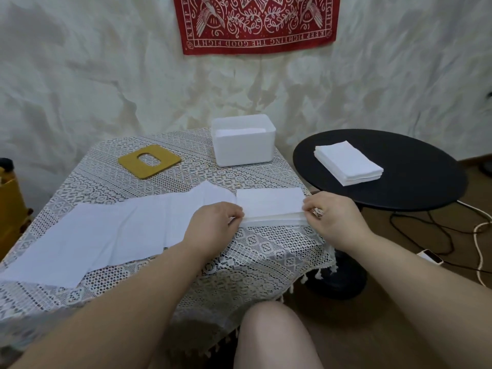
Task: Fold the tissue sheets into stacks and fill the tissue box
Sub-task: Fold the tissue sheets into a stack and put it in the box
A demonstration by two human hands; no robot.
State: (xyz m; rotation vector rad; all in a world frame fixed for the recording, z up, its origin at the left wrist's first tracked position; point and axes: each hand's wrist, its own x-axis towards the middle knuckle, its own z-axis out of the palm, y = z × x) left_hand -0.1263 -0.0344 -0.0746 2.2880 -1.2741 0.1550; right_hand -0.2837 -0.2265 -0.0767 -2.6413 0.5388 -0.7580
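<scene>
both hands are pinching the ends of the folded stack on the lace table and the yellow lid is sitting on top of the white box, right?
Not quite: the head view shows the yellow lid lying flat on the lace table, left of the open white box. The left hand and right hand do pinch the folded stack.

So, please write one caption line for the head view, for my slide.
Both hands, left hand and right hand, pinch the ends of a folded tissue stack on the lace table, open box behind.

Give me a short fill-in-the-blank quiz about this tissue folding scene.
1. Both hands grip the folded stack on the ___ tablecloth.
2. The tan lid lies ___ of the white tissue box.
3. A spare tissue stack sits on the round ___ table.

Missing: lace; left; black
</scene>
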